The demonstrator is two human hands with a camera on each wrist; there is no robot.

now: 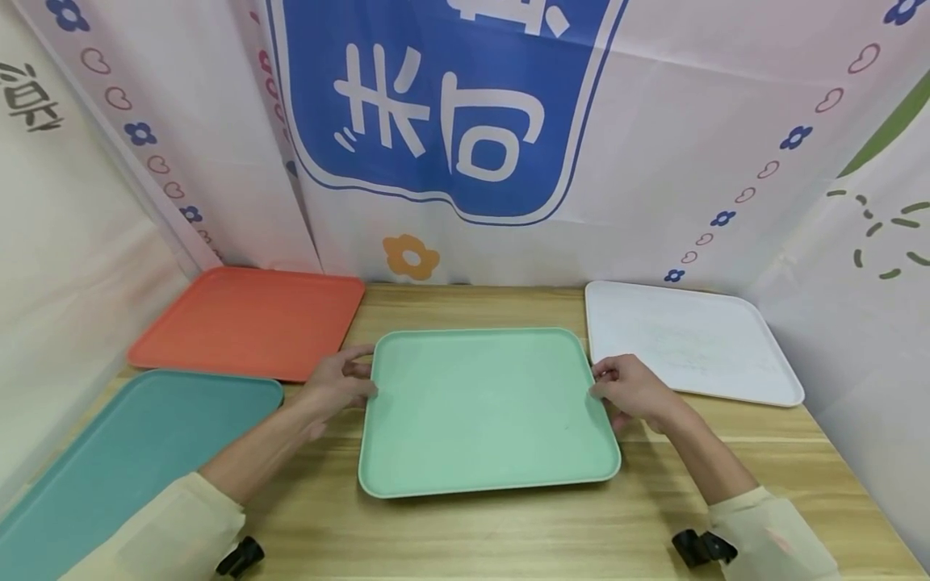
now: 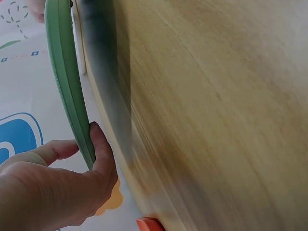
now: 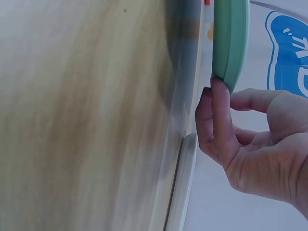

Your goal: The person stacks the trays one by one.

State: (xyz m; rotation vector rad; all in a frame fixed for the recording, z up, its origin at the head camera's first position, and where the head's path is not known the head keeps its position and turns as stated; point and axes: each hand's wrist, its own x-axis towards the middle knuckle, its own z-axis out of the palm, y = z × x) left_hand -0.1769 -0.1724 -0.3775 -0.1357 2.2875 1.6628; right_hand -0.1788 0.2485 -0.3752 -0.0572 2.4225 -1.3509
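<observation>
A light green rectangular tray (image 1: pixel 487 411) is held level above the wooden table, with a gap and a shadow beneath it in both wrist views. My left hand (image 1: pixel 337 387) pinches its left edge, thumb on top and fingers below. On the opposite edge, my right hand (image 1: pixel 630 391) grips the rim in the same way. The left wrist view shows the green tray (image 2: pixel 67 72) edge-on between thumb and fingers of the left hand (image 2: pixel 67 183). Seen from the right wrist, the right hand's (image 3: pixel 260 139) fingertips lie under the tray (image 3: pixel 231 43).
An orange-red tray (image 1: pixel 254 319) lies at the back left of the table (image 1: pixel 465 537). In front of it is a teal tray (image 1: pixel 138 452), at the left edge. A white tray (image 1: pixel 686 339) lies at the back right. Printed cloth (image 1: pixel 654 161) hangs behind and at the sides.
</observation>
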